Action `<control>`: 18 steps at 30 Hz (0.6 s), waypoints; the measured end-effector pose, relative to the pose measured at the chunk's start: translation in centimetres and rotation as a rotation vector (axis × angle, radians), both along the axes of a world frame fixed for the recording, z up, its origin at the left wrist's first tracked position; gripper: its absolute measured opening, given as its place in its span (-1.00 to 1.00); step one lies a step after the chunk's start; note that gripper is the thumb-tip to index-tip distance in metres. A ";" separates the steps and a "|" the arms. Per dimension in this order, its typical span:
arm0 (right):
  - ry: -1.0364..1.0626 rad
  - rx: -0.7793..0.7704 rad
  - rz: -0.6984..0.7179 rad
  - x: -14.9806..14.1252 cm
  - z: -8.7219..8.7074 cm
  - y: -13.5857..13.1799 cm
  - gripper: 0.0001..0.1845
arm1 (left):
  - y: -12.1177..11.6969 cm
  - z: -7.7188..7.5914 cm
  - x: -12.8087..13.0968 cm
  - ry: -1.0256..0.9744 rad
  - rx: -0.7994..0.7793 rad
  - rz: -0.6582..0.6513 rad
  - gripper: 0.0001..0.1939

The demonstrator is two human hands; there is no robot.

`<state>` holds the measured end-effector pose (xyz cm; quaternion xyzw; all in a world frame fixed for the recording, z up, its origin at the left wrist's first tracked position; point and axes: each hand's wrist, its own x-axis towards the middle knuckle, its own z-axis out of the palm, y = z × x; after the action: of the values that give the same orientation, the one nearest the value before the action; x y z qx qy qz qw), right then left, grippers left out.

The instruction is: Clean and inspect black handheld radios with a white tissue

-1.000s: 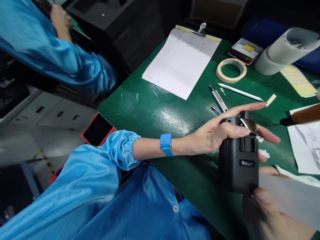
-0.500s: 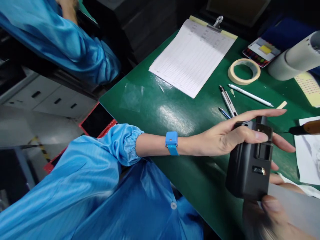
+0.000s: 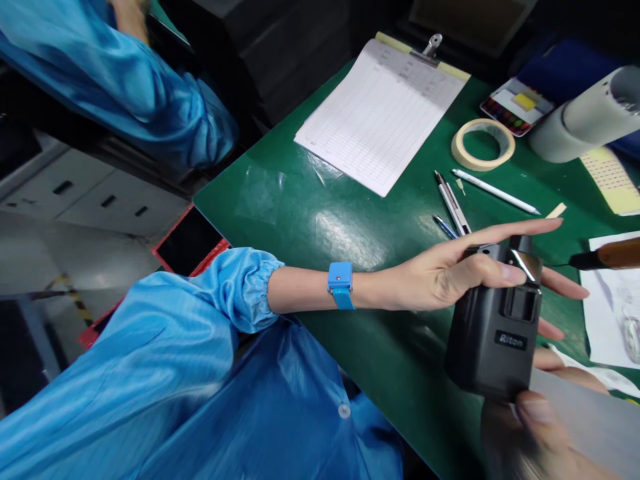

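Note:
A black box-shaped device marked "Riton" is tilted above the green table. It has a square recess and a small glossy window near its top. My left hand holds its upper part, thumb pressed across the front beside the window, other fingers stretched out behind it. My right hand grips the lower end, thumb at the bottom edge and fingers partly hidden behind. A pale greyish sheet-like area overlaps the right hand; I cannot tell what it is. A blue wrist strap sits on my left wrist.
The green table carries a clipboard with papers, a masking tape roll, a white pen, other pens, a grey cylinder and an orange-handled tool. A co-worker's blue sleeve is at upper left.
The device has turned slightly, so its label reads clearly and its window catches the light. The whole view has shifted a little; both hands keep their hold.

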<state>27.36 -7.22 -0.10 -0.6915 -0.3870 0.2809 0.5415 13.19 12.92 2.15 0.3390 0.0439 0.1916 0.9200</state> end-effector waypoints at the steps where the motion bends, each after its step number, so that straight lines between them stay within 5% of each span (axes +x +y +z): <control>1: 0.012 0.006 0.009 0.0 0.1 0.1 -0.62 | 0.0 0.0 0.0 0.002 0.006 0.004 0.04; 18: 0.116 0.015 -0.108 -1.7 2.4 2.3 -0.45 | 0.0 -1.0 0.5 -0.028 -0.023 0.011 -0.01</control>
<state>25.66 -4.96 2.29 -0.6899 -0.3193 0.2878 0.5825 13.70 12.96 1.14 0.3255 0.0349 0.2012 0.9232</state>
